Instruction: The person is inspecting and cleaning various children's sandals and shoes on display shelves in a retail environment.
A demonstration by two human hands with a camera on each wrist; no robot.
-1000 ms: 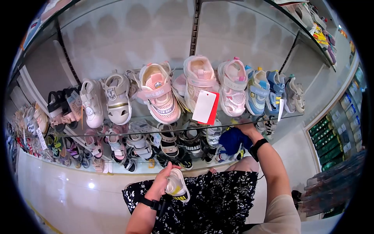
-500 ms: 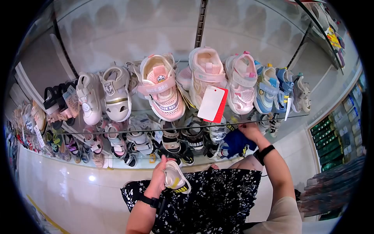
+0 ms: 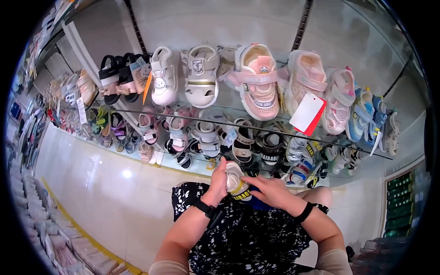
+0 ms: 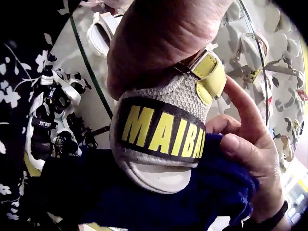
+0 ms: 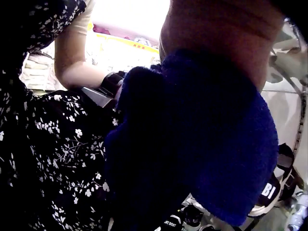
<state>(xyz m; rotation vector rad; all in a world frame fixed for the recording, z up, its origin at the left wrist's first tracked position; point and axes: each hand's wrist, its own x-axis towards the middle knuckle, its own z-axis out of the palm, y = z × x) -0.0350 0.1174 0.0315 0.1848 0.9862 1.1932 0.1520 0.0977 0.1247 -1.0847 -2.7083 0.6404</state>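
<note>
My left hand (image 3: 219, 185) grips a small light grey sandal (image 4: 161, 168) above the lap. A yellow strap (image 4: 211, 77) and a black band with yellow letters (image 4: 163, 130) cross it. Close beside, my right hand (image 3: 275, 192) holds a dark blue cloth (image 5: 221, 139) that hangs below the palm. Its index finger reaches to the yellow strap in the left wrist view, with the thumb on the cloth. Behind the sandal's open toe the cloth spreads out in that view. In the right wrist view the cloth hides most of the right hand.
A glass shelf (image 3: 201, 114) ahead bears pink, white and blue children's shoes, one with a red and white tag (image 3: 308, 113). Below stand rows of sandals (image 3: 270, 149). Packed goods (image 3: 59, 229) line the left, beyond the pale tiled floor (image 3: 105, 183).
My right hand has left the lower shelf at the right and come to the sandal with the blue cloth. The head view has turned left. My left hand still holds the sandal.
</note>
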